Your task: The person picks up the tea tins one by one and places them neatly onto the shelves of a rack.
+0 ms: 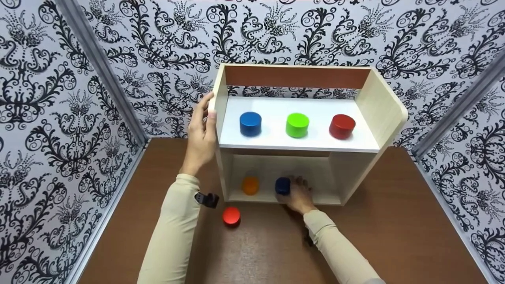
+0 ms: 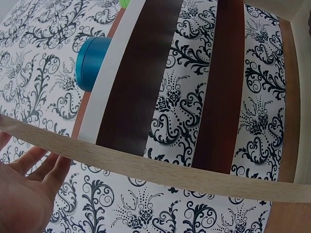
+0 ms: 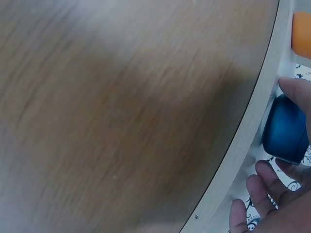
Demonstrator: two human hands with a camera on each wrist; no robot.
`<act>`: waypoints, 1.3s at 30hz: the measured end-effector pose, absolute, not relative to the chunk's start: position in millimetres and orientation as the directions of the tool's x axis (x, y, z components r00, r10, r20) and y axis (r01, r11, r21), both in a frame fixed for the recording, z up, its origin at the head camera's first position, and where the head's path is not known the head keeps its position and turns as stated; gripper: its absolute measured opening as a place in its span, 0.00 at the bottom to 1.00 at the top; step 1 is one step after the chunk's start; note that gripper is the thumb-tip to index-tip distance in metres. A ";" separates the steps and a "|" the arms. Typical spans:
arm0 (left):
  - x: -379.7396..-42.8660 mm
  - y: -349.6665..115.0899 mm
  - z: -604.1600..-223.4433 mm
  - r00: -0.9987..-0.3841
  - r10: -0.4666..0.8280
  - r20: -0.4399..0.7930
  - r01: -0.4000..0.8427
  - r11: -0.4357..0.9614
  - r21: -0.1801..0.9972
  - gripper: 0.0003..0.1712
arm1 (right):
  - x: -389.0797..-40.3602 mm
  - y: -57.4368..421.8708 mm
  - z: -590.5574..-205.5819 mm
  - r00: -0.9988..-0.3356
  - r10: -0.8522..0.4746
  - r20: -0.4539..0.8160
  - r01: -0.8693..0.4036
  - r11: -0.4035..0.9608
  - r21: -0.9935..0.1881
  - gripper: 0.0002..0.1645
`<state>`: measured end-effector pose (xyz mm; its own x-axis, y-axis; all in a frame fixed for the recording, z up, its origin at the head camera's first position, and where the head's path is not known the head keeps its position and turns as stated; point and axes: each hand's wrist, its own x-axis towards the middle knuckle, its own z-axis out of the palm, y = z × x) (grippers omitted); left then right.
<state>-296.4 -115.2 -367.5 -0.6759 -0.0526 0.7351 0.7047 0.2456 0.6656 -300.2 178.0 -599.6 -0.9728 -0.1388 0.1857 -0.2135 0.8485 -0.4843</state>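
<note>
A light wooden two-level shelf (image 1: pixel 300 148) stands on the brown table. My left hand (image 1: pixel 202 136) rests against its left side panel (image 2: pixel 146 162), fingers on the outer face and thumb near the front edge. My right hand (image 1: pixel 298 196) reaches into the lower level and pinches a dark blue rounded block (image 1: pixel 282 185) between thumb and fingers. In the right wrist view, the thumb lies on one side of this blue block (image 3: pixel 285 130) and a finger touches the opposite side. An orange block (image 1: pixel 250 185) sits to its left on the same level.
On the white upper board stand a blue cylinder (image 1: pixel 250 124), a green cylinder (image 1: pixel 297 125) and a dark red cylinder (image 1: pixel 342 126). A bright red cylinder (image 1: pixel 231 216) is on the table (image 1: pixel 252 252) before the shelf's left corner. Patterned walls (image 1: pixel 165 51) surround the table.
</note>
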 end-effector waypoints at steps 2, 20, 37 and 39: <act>-295.9 -115.3 -367.7 -0.673 -0.054 0.737 0.705 0.251 0.663 0.24 | -299.2 178.9 -599.0 -0.973 -0.132 0.191 -0.209 0.853 -0.478 0.47; -295.7 -114.7 -366.5 -0.679 -0.053 0.732 0.700 0.255 0.667 0.25 | -268.6 173.1 -579.4 -0.891 -0.129 0.435 -0.347 0.810 -0.472 0.40; -295.7 -115.1 -367.4 -0.686 -0.059 0.725 0.695 0.242 0.677 0.25 | -228.8 124.8 -587.5 -0.839 -0.367 0.402 -0.540 0.653 -0.531 0.35; -295.6 -115.3 -367.3 -0.691 -0.060 0.721 0.691 0.240 0.682 0.24 | -225.1 118.9 -589.2 -0.834 -0.393 0.388 -0.551 0.643 -0.532 0.36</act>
